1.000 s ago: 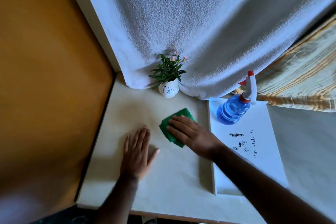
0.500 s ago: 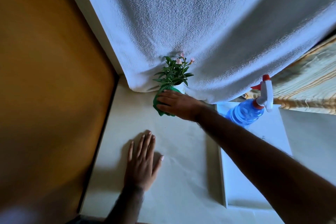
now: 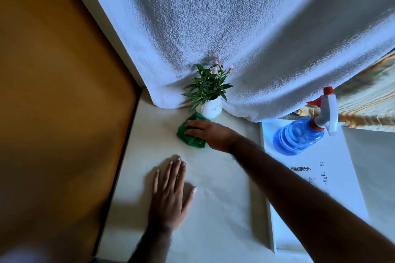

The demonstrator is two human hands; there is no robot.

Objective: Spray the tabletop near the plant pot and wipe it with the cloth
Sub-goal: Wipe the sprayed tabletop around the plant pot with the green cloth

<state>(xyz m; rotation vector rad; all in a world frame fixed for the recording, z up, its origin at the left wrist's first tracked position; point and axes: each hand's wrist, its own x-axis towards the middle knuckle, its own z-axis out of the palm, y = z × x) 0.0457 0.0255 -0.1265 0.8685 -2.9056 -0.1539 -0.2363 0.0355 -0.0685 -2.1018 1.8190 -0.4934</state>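
A small white plant pot [image 3: 210,108] with green leaves and pink flowers stands at the back of the cream tabletop [image 3: 213,209]. Just in front of it lies a folded green cloth [image 3: 188,134], pressed flat under my right hand [image 3: 210,134], whose fingers point left. The cloth's far corner touches the pot's base. My left hand [image 3: 170,196] rests palm down on the tabletop nearer to me, fingers spread, holding nothing. A blue spray bottle [image 3: 299,135] with a white and red trigger head stands to the right.
A white towel [image 3: 235,38] hangs down behind the pot to the table. The bottle stands on a white board [image 3: 316,188] with dark marks on it. An orange-brown surface [image 3: 53,113] runs along the table's left edge. A striped fabric [image 3: 367,100] is at the far right.
My right hand slid the cloth from mid-table up to the pot, and has now drawn it back a little toward me. The left hand stays flat on the table.
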